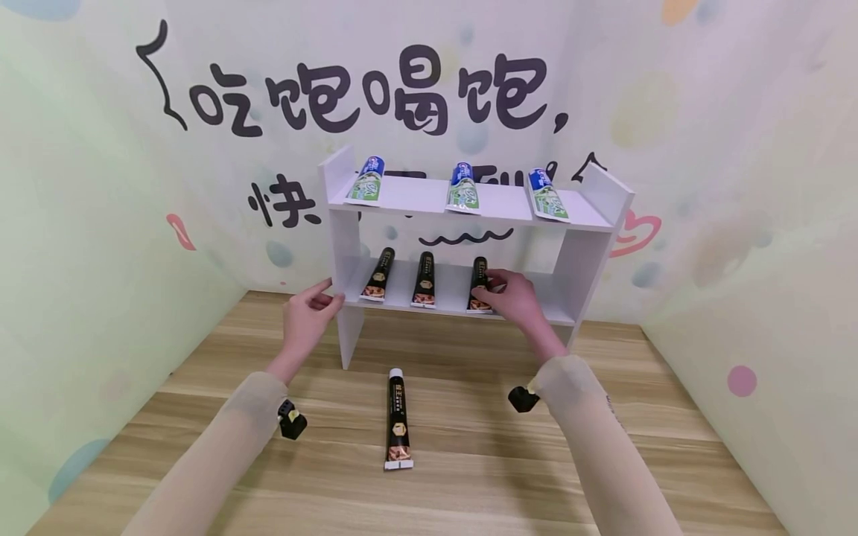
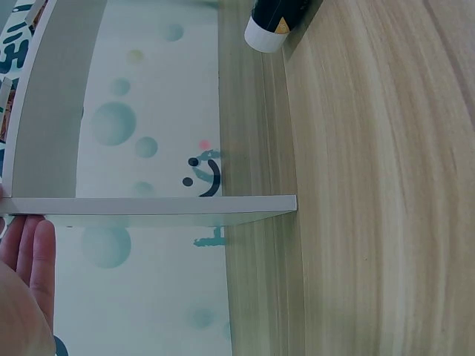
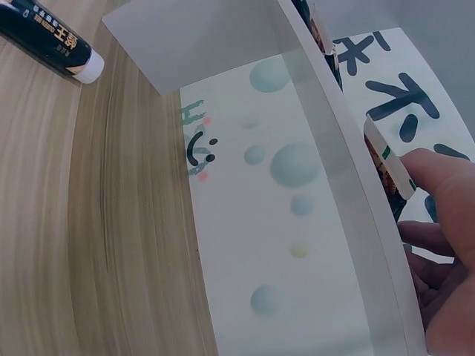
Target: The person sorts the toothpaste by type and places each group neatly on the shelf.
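Observation:
On the lower board of a white two-tier shelf (image 1: 529, 199), my right hand (image 1: 515, 298) holds a black toothpaste tube (image 1: 479, 277) between thumb and fingers. The tube's white crimped end (image 3: 390, 157) faces the front edge in the right wrist view. Two more black toothpaste tubes, a middle one (image 1: 424, 279) and a left one (image 1: 379, 275), lie on the same board. My left hand (image 1: 308, 320) touches the shelf's left side panel; its fingers (image 2: 43, 256) look straight against the outer face. Another black toothpaste tube (image 1: 398, 420) with a white cap lies on the table before the shelf.
Three blue-and-green toothpaste packs, left (image 1: 367, 181), middle (image 1: 463, 187) and right (image 1: 547, 195), lie spaced along the top board. The shelf stands on a wood-grain table (image 1: 322, 476), close to a printed back wall (image 1: 402, 30). Side walls flank the table.

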